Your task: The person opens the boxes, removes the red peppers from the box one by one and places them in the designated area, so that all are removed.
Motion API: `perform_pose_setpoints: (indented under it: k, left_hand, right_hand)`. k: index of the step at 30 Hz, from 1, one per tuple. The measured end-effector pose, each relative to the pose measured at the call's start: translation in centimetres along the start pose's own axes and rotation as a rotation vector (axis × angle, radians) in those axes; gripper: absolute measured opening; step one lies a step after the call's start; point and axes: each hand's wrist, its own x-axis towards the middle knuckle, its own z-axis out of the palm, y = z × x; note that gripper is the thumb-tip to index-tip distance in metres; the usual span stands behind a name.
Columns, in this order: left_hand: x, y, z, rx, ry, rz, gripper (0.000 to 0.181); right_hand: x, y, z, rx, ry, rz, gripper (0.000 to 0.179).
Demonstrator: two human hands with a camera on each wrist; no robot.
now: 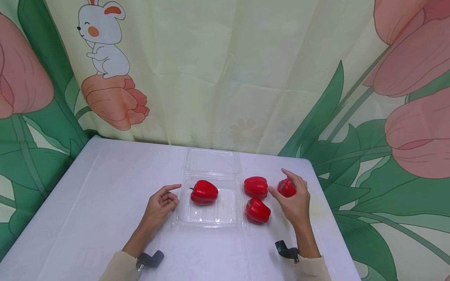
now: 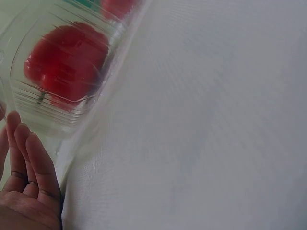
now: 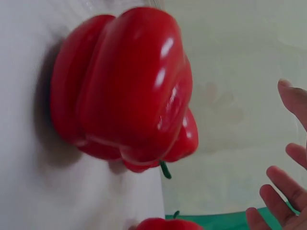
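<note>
A clear plastic clamshell box (image 1: 211, 216) lies with its lid (image 1: 210, 160) folded back, and one red bell pepper (image 1: 204, 192) sits in it. My left hand (image 1: 159, 207) is at the box's left side, index finger reaching to the rim; in the left wrist view its fingers (image 2: 41, 165) are fairly straight beside the wall. To the right of the box, my right hand (image 1: 294, 201) is raised with thumb and fingers spread around a red bell pepper (image 1: 286, 188) that it partly hides. In the right wrist view these fingers (image 3: 283, 187) stand apart with nothing between them.
Two more red bell peppers, one farther back (image 1: 256, 187) and one nearer (image 1: 258, 211), lie between the box and my right hand. A white cloth covers the table (image 1: 105, 203). A printed curtain (image 1: 211, 78) hangs behind the table's back edge.
</note>
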Motion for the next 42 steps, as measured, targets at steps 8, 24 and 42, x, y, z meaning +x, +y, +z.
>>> perform_pose_setpoints:
  k: [8, 24, 42]
  left_hand:
    - [-0.2, 0.2, 0.0, -0.010, -0.002, 0.003, 0.048]
    - [-0.1, 0.1, -0.1, -0.008, -0.010, 0.017, 0.047]
    - [-0.2, 0.1, -0.1, -0.009, -0.009, 0.019, 0.047]
  right_hand:
    - [-1.0, -1.2, 1.2, 0.024, -0.011, -0.053, 0.089]
    - [-3.4, -4.2, 3.9, 0.051, -0.054, -0.102, 0.092]
    - [-5.5, -6.7, 7.6, 0.185, -0.120, -0.171, 0.088]
